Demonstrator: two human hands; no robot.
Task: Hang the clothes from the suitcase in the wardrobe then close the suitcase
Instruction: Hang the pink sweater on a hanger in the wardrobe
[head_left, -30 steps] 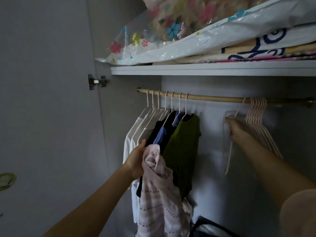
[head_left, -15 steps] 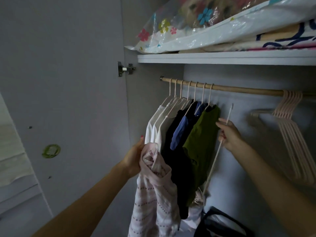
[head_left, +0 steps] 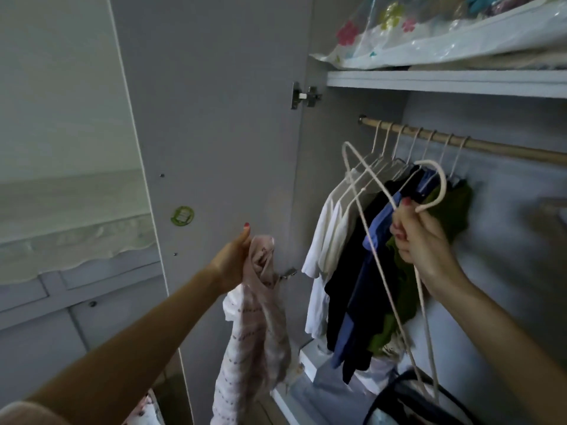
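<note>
My left hand (head_left: 233, 259) grips the top of a pale pink patterned garment (head_left: 254, 332), which hangs down in front of the open wardrobe door. My right hand (head_left: 420, 237) holds an empty pale hanger (head_left: 368, 234) by its neck, tilted, with its hook curling over my fingers and its arms slanting down to the lower right. Behind it a wooden rail (head_left: 491, 148) carries several hung clothes (head_left: 362, 265): white, black, blue and green. The suitcase is out of view.
The open grey wardrobe door (head_left: 214, 133) stands on the left with a green sticker (head_left: 182, 215). A shelf (head_left: 445, 82) above the rail holds bagged bedding (head_left: 429, 35). A dark bag (head_left: 408, 400) and white boxes (head_left: 313, 357) sit on the wardrobe floor.
My right hand has pulled the hanger off the rail and brought it left, in front of the hung clothes. My view has swung left, and the left hand with the pink garment has moved left of the clothes.
</note>
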